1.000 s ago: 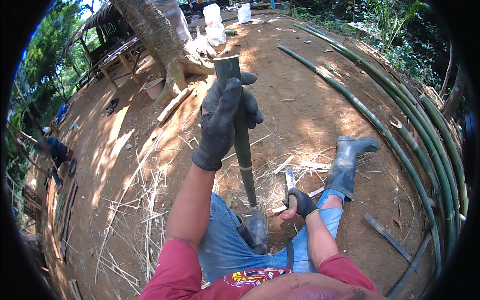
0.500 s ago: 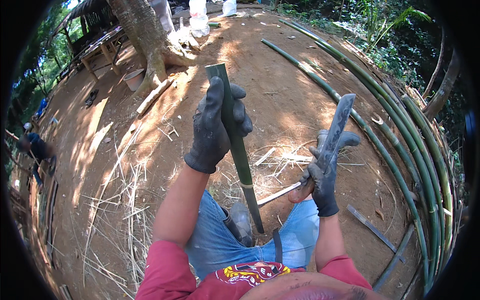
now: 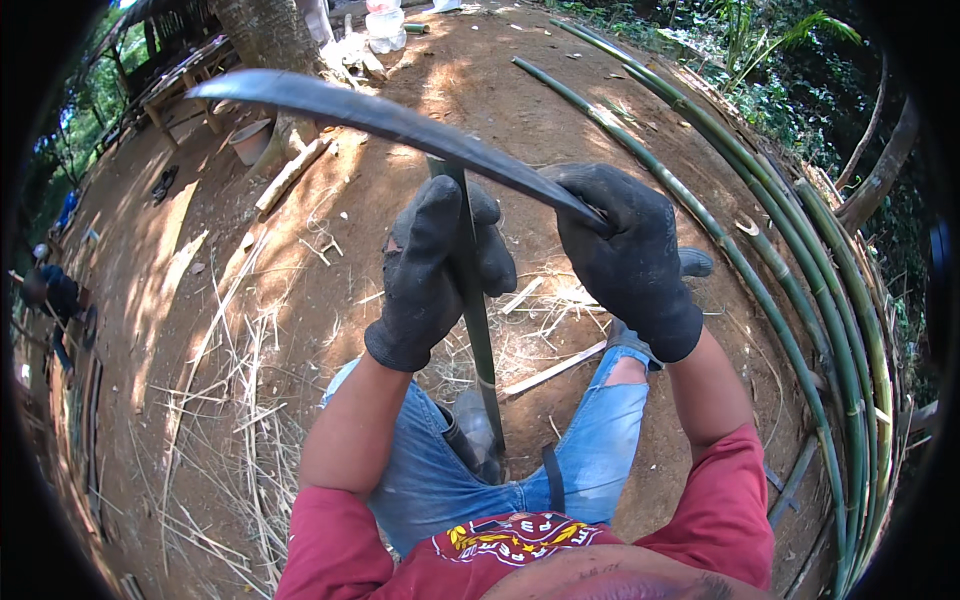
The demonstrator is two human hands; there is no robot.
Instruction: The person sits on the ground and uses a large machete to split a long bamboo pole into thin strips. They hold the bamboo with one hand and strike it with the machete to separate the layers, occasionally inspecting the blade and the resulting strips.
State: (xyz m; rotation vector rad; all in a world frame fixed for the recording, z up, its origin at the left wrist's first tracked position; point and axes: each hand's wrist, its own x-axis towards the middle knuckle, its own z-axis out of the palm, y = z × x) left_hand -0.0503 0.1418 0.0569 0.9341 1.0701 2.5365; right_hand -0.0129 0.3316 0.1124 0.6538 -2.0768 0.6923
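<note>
My left hand (image 3: 425, 265), in a dark work glove, is wrapped round a piece of green bamboo (image 3: 479, 340). The bamboo stands nearly upright between my knees, with its lower end near my boot (image 3: 473, 430). In my gloved right hand (image 3: 635, 250) is the handle of a machete (image 3: 370, 112), mostly hidden by the fingers. Its long dark blade points to the left and passes across the top end of the bamboo, above my left hand. Whether blade and bamboo touch, I cannot tell.
Long green bamboo poles (image 3: 725, 245) lie along the right. Thin bamboo strips (image 3: 255, 400) litter the dirt at left and between my feet. A tree trunk (image 3: 265, 45), a bucket (image 3: 250, 142) and a short log (image 3: 293, 175) are at the far left. Another person (image 3: 60, 295) is at the left edge.
My right hand has risen and moved inward, swinging the machete from upright at the right to level across the bamboo's top. The left hand keeps its hold, the bamboo now more upright.
</note>
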